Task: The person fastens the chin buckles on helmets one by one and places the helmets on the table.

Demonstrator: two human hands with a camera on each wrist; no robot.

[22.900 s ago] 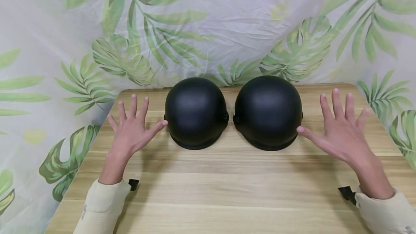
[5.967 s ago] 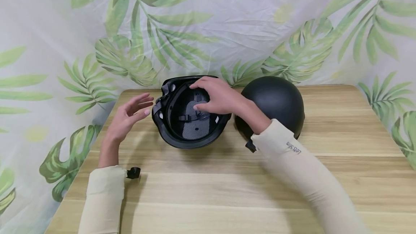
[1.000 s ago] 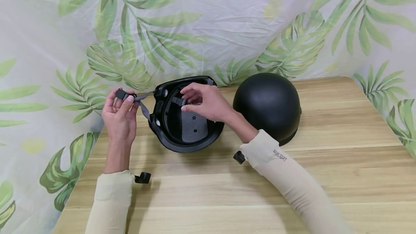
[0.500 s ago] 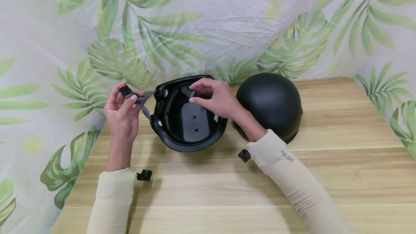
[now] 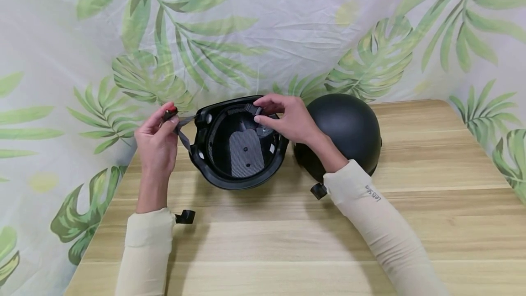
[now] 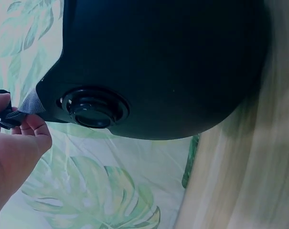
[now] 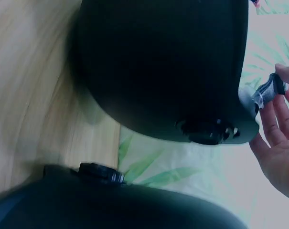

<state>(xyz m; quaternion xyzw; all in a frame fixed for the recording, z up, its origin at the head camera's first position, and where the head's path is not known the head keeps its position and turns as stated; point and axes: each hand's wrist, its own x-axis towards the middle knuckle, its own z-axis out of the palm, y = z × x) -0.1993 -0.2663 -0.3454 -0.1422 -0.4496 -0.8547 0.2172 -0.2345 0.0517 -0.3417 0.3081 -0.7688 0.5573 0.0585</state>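
An upturned black helmet (image 5: 223, 181) shows its padded inside, with its opening facing up. At its left my left hand (image 5: 158, 150) pinches a black strap buckle (image 5: 170, 114) with a bit of red on it. Grey webbing (image 5: 184, 138) runs from there to the helmet's left edge. My right hand (image 5: 296, 120) pinches another strap end (image 5: 252, 109) between thumb and fingers, over the upper right of the opening. In the right wrist view this grey strap (image 7: 267, 90) rises past the rim. The left wrist view has a round dial (image 6: 94, 109) on the shell.
A second black helmet (image 5: 347, 127) stands dome up just right of the first, partly behind my right forearm. Both are on a wooden table (image 5: 263, 241), with a leaf-print cloth (image 5: 287, 35) behind. A small black wrist piece (image 5: 186, 216) juts from each sleeve.
Over the last second my right hand has drawn its strap end rightward across the helmet. My left hand has turned its buckle and shifted slightly right. Much earlier, both helmets stood dome up.
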